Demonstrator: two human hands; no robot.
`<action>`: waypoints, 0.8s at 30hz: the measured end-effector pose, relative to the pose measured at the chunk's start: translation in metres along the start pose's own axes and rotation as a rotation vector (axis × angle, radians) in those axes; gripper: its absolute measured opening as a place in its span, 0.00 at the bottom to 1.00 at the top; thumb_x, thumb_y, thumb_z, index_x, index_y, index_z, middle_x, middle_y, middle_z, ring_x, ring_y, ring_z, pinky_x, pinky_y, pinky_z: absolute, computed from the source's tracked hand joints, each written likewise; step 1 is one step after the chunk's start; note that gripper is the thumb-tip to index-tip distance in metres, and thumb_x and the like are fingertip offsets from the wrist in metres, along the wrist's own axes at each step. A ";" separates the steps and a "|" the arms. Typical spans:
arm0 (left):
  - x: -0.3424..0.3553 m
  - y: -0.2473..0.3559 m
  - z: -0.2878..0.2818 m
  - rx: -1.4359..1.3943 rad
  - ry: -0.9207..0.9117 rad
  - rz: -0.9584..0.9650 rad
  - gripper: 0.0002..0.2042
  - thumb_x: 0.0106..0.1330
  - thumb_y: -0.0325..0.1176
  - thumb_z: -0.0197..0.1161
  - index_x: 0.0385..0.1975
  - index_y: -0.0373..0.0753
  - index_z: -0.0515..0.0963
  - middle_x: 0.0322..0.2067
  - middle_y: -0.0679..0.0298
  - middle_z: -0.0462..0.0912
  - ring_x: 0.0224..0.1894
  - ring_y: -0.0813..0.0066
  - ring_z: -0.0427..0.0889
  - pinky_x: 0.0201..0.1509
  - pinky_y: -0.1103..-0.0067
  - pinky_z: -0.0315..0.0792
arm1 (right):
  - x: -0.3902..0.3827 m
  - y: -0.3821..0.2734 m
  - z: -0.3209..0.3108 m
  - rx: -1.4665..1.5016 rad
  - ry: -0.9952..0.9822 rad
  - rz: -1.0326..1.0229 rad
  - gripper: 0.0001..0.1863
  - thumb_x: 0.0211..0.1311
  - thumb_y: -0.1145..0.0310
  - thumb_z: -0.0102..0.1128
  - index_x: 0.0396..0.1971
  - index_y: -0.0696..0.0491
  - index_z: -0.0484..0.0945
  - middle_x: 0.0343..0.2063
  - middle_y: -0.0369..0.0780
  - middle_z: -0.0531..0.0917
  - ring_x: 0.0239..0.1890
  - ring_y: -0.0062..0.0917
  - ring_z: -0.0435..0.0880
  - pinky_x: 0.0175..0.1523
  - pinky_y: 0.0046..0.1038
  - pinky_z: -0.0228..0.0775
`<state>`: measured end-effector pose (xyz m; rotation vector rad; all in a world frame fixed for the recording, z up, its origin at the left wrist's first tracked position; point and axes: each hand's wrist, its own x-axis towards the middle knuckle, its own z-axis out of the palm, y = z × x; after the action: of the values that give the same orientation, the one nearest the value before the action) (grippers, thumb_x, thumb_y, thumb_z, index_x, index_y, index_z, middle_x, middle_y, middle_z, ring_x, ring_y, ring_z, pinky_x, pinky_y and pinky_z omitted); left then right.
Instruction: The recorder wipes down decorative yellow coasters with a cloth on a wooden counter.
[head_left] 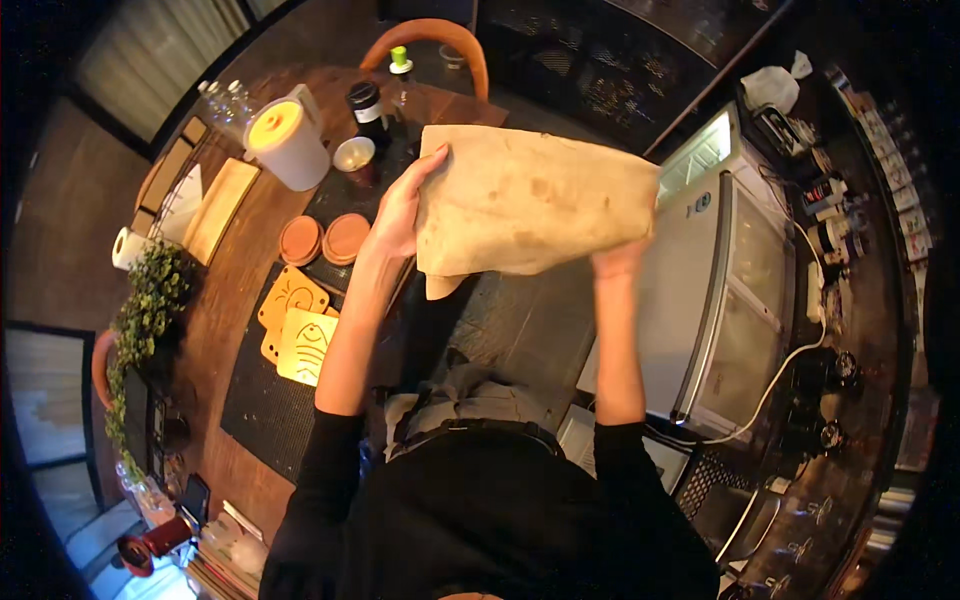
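Note:
A folded tan cloth (535,200) with darker stains is held up in front of me, spread wide between both hands. Its left edge is gripped by my left hand (402,208), thumb on the near face and the other fingers out of sight behind it. At the lower right corner, my right hand (622,260) holds the cloth from below; most of its fingers are covered by the fabric and slightly blurred. One loose fold hangs at the cloth's lower left.
On the wooden table (215,400) at left are a white pitcher (290,150) with a yellow lid, round brown coasters (347,239), yellow patterned boards (303,345) and a black mat (270,415). A chest freezer (650,290) stands at right, beside a cluttered counter with a white cable (775,395).

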<state>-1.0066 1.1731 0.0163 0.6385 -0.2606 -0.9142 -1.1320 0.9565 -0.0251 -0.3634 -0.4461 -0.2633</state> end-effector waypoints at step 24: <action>-0.176 -0.030 -0.057 1.209 0.707 0.205 0.15 0.64 0.36 0.50 0.45 0.34 0.68 0.38 0.53 0.77 0.42 0.63 0.77 0.46 0.73 0.69 | -0.028 0.234 -0.003 0.720 0.588 0.898 0.32 0.62 0.44 0.27 0.63 0.45 0.45 0.65 0.38 0.44 0.66 0.34 0.42 0.66 0.49 0.33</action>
<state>-1.1038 1.3235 -0.0377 1.9513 -0.2114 -0.1966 -1.0797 1.1711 -0.1067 0.2454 0.2387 0.6527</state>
